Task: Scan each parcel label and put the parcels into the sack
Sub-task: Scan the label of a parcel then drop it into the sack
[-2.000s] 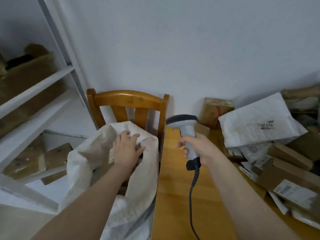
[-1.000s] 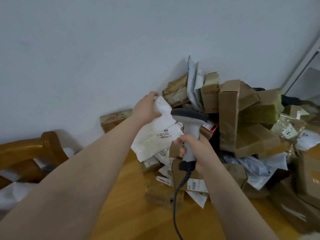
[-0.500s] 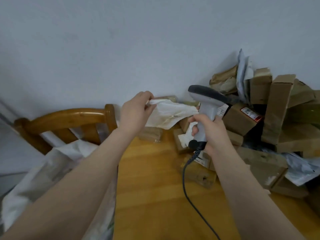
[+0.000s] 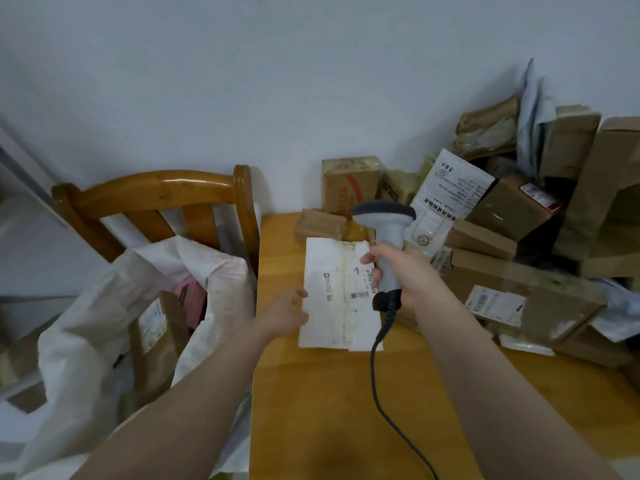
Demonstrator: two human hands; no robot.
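A flat white mailer parcel (image 4: 336, 296) with a printed label hangs just above the wooden table (image 4: 329, 410), label side up. My left hand (image 4: 287, 313) grips its left edge. My right hand (image 4: 401, 275) grips the handle of a grey barcode scanner (image 4: 384, 230) beside the parcel's right edge, its fingertips touching that edge. The scanner's head sits above the parcel's far end, and its dark cable trails down over the table. The white sack (image 4: 104, 341) stands open on the left with a brown box and something pink inside.
A wooden chair (image 4: 156, 199) stands behind the sack. A heap of brown boxes (image 4: 519, 306) and white mailers (image 4: 446, 199) covers the table's right and far side, against the wall. A white shelf frame shows at the far left edge.
My left hand took the white mailer off the heap, carried it left and turned it flat, label up. My right hand with the scanner came alongside it. The view swung back toward the sack.
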